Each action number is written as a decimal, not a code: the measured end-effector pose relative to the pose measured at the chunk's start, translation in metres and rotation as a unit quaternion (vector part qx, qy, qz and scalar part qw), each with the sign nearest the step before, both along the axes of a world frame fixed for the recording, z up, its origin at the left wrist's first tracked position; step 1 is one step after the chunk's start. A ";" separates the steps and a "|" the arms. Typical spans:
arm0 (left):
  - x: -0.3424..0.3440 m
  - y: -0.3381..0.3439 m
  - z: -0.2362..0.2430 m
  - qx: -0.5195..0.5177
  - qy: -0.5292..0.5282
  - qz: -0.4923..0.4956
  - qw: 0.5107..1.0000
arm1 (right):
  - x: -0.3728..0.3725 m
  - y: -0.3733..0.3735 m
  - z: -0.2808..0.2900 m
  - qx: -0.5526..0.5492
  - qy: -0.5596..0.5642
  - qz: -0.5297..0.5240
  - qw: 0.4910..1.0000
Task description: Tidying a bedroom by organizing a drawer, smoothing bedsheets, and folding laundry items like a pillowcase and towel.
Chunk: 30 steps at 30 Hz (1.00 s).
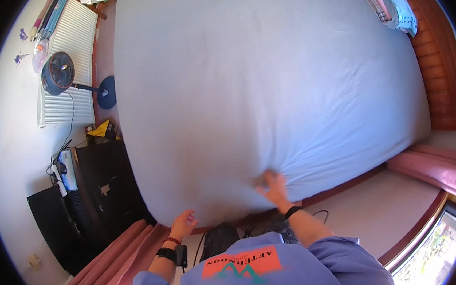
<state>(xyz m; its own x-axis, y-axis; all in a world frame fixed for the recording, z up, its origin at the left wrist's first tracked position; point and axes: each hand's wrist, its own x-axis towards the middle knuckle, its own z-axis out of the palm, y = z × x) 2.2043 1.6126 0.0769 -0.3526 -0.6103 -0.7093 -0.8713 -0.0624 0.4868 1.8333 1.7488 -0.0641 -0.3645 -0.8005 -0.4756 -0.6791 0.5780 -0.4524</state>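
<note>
A pale blue-grey fitted sheet (254, 65) covers the mattress and fills most of the view, with creases fanning out near the lower middle. My right hand (273, 187) is on the sheet at those creases, its fingers spread and slightly blurred. My left hand (184, 222) is at the near edge of the bed, lower left of the right one, its fingers loosely bent and apart, holding nothing that I can see.
A fan (58, 73) stands by the radiator (78, 109), left of a dark cabinet (104, 200) with cords. Folded bedding (399, 6) lies at the upper right beside wooden panelling (431, 73). Pink curtains (436, 171) hang near a window (434, 249).
</note>
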 end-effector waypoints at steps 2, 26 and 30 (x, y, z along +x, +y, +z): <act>0.047 -0.006 0.014 0.053 -0.030 0.054 0.997 | 0.094 0.001 0.030 0.143 -0.278 0.210 0.926; 0.199 -0.024 0.052 0.048 -0.104 0.125 0.986 | 0.196 -0.122 -0.042 -0.041 -0.238 0.134 0.961; 0.244 -0.054 0.060 -0.012 -0.118 0.166 0.979 | 0.252 -0.139 0.017 -0.097 -0.248 0.220 0.938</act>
<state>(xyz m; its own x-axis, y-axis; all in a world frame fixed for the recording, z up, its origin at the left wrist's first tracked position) 2.4487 1.5582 0.1369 0.0398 -0.6805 -0.7317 -0.8938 -0.3516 0.2785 2.0853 1.6100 -0.0476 0.2487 -0.9111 -0.3286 -0.5104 0.1651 -0.8439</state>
